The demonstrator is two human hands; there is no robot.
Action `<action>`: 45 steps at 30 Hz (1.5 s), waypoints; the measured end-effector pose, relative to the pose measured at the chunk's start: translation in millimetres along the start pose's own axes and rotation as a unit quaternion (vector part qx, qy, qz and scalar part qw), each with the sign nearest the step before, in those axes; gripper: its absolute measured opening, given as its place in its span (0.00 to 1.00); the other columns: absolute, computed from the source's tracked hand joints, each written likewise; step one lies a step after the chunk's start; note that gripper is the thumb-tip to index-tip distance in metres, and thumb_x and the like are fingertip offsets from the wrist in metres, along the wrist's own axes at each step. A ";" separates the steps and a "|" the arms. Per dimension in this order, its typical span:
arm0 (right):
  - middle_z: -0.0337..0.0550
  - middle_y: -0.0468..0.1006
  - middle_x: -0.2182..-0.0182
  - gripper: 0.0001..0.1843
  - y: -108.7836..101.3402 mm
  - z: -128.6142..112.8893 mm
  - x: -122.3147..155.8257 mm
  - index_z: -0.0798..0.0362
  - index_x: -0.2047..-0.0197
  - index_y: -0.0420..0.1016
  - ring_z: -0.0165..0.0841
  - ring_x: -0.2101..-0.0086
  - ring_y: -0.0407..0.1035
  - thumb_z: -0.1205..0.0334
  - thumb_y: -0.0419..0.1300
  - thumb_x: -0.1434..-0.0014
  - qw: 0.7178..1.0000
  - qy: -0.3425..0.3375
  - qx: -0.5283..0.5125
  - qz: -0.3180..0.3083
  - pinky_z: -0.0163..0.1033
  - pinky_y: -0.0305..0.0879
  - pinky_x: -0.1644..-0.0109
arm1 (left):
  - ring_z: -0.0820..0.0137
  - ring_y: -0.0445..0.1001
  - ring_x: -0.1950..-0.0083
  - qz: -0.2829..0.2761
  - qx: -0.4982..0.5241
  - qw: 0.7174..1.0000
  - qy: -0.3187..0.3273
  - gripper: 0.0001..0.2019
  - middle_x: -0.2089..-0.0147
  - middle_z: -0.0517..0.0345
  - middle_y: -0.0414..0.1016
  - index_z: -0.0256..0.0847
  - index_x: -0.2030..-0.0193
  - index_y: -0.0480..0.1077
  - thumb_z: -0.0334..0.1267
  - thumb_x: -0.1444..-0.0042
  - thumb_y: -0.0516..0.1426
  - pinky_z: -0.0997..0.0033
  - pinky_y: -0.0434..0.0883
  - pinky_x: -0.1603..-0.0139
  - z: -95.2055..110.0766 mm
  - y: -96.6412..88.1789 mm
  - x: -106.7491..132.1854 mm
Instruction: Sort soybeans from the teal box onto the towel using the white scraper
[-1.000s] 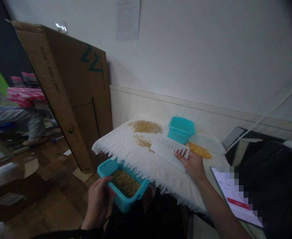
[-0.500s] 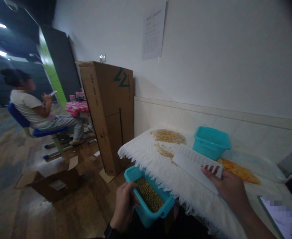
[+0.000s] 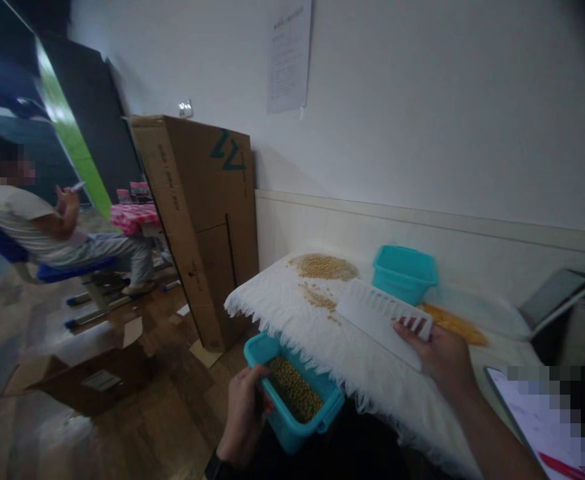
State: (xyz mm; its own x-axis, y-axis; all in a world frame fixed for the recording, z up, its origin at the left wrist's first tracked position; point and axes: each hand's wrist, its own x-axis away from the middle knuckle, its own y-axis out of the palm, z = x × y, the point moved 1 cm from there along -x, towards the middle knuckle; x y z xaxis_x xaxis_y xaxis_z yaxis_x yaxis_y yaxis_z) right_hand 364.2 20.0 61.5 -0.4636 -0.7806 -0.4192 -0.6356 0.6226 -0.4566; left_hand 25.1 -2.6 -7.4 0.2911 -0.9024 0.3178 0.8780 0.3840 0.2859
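A: The left hand (image 3: 245, 417) is closed round the near corner of the teal tub (image 3: 300, 433), holding it below the fringed edge of the white cloth (image 3: 272, 303), with beans (image 3: 295, 397) inside. And the right?
B: The right hand (image 3: 445, 357) grips the white toothed scraper (image 3: 380, 319) by its right end, and the blade lies flat on the cloth. Loose beans (image 3: 317, 298) sit just left of the blade, and the bigger heap (image 3: 325, 267) lies further back, near the second tub (image 3: 405, 273)
A: How is this done well?
B: My judgement is to keep the tub's rim tucked under the fringe, in line with the loose beans. Then draw the scraper slowly with its long edge pressed to the cloth, so nothing rolls to the floor
A: What differs from a second ago?
B: The hands, tub and scraper keep the same hold. The view has swung left and up, so the seated person (image 3: 37, 227) now shows beyond the cardboard box (image 3: 197, 200)
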 end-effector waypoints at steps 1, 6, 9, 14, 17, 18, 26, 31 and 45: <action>0.48 0.84 0.77 0.22 -0.8 1.1 -1.0 0.52 0.75 0.84 0.45 0.75 0.77 0.39 0.68 0.55 1.000 0.000 -0.009 0.006 0.42 0.68 0.73 | 0.72 0.58 0.91 -0.001 -0.003 1.000 0.000 0.12 0.92 0.59 0.63 0.43 0.87 0.66 0.45 0.65 0.62 0.73 0.52 0.88 -0.1 0.1 0.5; 0.47 0.83 0.78 0.21 -3.2 1.4 -3.3 0.53 0.75 0.84 0.42 0.77 0.75 0.42 0.68 0.56 0.999 0.006 -0.044 0.011 0.40 0.65 0.74 | 0.72 0.60 0.89 -0.015 -0.024 1.000 0.004 0.13 0.91 0.59 0.65 0.42 0.86 0.67 0.46 0.63 0.64 0.73 0.55 0.86 0.2 -1.5 0.4; 0.47 0.83 0.78 0.20 -1.7 -1.8 -1.3 0.54 0.75 0.83 0.41 0.78 0.74 0.43 0.68 0.54 0.998 0.008 -0.058 -0.013 0.41 0.64 0.74 | 0.72 0.60 0.89 -0.011 -0.032 0.999 0.005 0.14 0.91 0.59 0.65 0.43 0.86 0.67 0.47 0.63 0.64 0.73 0.55 0.86 -0.9 -2.7 -2.4; 0.48 0.83 0.76 0.20 3.0 -4.8 2.7 0.54 0.74 0.84 0.43 0.75 0.76 0.44 0.67 0.53 0.998 -0.006 -0.049 -0.037 0.42 0.65 0.71 | 0.71 0.59 0.89 -0.005 -0.026 1.000 0.000 0.14 0.91 0.59 0.64 0.43 0.86 0.67 0.47 0.64 0.64 0.72 0.54 0.86 -1.4 -2.3 -4.4; 0.48 0.83 0.77 0.20 4.3 -4.8 3.5 0.54 0.75 0.83 0.42 0.76 0.75 0.44 0.66 0.53 0.998 -0.003 -0.045 -0.044 0.42 0.65 0.71 | 0.72 0.59 0.89 -0.013 -0.017 1.000 0.003 0.14 0.91 0.59 0.64 0.43 0.87 0.68 0.46 0.64 0.65 0.72 0.55 0.86 -0.6 -2.2 -3.9; 0.47 0.83 0.77 0.20 4.4 -5.0 3.7 0.54 0.75 0.83 0.41 0.76 0.74 0.44 0.66 0.53 0.998 -0.003 -0.048 -0.047 0.42 0.65 0.71 | 0.72 0.59 0.89 -0.017 -0.018 1.000 0.004 0.14 0.91 0.59 0.64 0.43 0.87 0.68 0.46 0.64 0.64 0.72 0.55 0.86 -0.4 -2.3 -3.9; 0.46 0.82 0.78 0.21 5.1 -8.6 6.3 0.54 0.73 0.84 0.41 0.77 0.74 0.43 0.67 0.51 0.995 -0.010 -0.074 -0.068 0.40 0.63 0.74 | 0.72 0.59 0.88 -0.012 -0.027 1.000 0.002 0.13 0.91 0.57 0.65 0.42 0.87 0.68 0.46 0.64 0.64 0.72 0.55 0.85 -0.1 -3.8 -4.0; 0.48 0.84 0.75 0.20 9.5 -7.4 7.7 0.54 0.72 0.85 0.43 0.75 0.76 0.43 0.67 0.51 0.994 -0.016 -0.081 -0.075 0.42 0.66 0.72 | 0.72 0.60 0.88 -0.005 -0.023 1.000 0.008 0.12 0.91 0.59 0.65 0.42 0.85 0.69 0.45 0.63 0.65 0.73 0.55 0.85 1.3 -2.3 -1.4; 0.47 0.84 0.75 0.18 11.5 -11.9 10.0 0.54 0.71 0.85 0.42 0.73 0.76 0.46 0.67 0.48 0.996 -0.026 -0.079 -0.038 0.42 0.69 0.69 | 0.71 0.60 0.89 -0.011 -0.025 1.000 -0.003 0.14 0.91 0.56 0.65 0.42 0.87 0.68 0.47 0.65 0.64 0.71 0.55 0.86 6.7 1.1 0.5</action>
State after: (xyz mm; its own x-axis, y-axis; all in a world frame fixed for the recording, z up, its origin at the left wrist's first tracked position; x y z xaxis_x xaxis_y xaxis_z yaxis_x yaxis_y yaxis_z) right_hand 344.9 18.8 61.4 -0.3812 -0.8184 -0.4300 -0.7583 0.5429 -0.3610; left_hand 23.7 -1.3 -0.8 0.2705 -0.9091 0.3169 0.9020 0.3544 0.2467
